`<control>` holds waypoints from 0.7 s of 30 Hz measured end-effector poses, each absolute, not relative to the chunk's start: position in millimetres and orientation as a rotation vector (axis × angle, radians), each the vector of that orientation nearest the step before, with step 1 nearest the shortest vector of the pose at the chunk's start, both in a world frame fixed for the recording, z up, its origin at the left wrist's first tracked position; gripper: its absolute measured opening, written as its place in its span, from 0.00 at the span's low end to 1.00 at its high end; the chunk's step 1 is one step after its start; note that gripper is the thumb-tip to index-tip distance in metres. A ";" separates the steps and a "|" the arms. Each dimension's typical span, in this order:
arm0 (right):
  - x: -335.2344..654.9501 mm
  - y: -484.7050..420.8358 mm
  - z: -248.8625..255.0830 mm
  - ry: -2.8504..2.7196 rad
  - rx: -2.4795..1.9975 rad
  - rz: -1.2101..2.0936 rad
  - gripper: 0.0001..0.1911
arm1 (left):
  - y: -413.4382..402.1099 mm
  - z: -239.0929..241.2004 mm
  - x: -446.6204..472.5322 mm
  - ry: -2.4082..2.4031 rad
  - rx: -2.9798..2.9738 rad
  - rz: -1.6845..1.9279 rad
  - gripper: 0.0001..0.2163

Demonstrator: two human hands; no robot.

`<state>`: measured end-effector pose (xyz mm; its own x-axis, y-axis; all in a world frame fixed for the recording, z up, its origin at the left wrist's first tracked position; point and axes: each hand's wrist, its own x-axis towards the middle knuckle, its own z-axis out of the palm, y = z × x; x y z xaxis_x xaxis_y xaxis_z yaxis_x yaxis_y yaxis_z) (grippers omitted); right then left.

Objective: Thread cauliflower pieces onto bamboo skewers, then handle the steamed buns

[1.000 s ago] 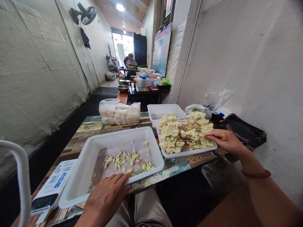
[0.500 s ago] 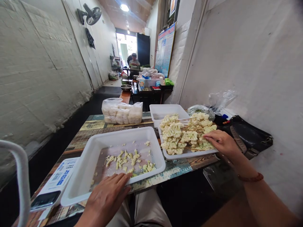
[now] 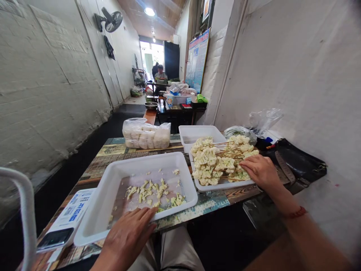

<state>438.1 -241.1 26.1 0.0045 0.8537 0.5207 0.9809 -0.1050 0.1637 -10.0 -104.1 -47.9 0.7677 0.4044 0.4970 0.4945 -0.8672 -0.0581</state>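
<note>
My left hand (image 3: 131, 229) lies over the near rim of a white plastic tray (image 3: 105, 180), its fingers bent over the edge and thumb lower down. Small cauliflower scraps (image 3: 150, 190) are scattered on that tray's bottom. My right hand (image 3: 262, 172) is at the right side of a second white tray (image 3: 207, 188), fingers closed at a cauliflower skewer among the others; the fingertips partly hide what they hold. Cauliflower skewers (image 3: 205, 158) are heaped in this tray, florets at both sides and thin sticks crossing between them.
Behind stand another white tray (image 3: 197, 132) and a clear bag of pale round pieces (image 3: 146, 134). A phone (image 3: 55, 239) lies on a white box (image 3: 75, 207) at left. At right sits a black bag (image 3: 303, 160) by the wall. A person (image 3: 160, 75) sits far back.
My right hand has shifted slightly left over the skewers, and the stick end that stuck out past it no longer shows. My left hand stays on the tray rim.
</note>
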 end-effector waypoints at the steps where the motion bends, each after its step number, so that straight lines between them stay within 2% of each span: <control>1: 437.2 -241.5 27.1 -1.908 -2.034 -0.765 0.10 | -104.2 -47.3 -9.8 -0.715 -2.785 -0.696 0.12; 6: 437.1 -236.3 34.6 -1.867 -2.061 -0.846 0.10 | -104.6 -48.4 -10.3 -0.706 -2.755 -0.691 0.12; 21: 441.9 -223.9 25.7 -1.885 -1.926 -0.633 0.13 | -104.8 -50.3 -11.9 -0.673 -2.732 -0.765 0.12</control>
<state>441.9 -223.9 25.7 0.0034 0.8314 0.5556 0.9983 -0.0356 0.0471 -11.9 -104.8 -50.3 0.7590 0.3683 0.5370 0.4857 -0.8695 -0.0902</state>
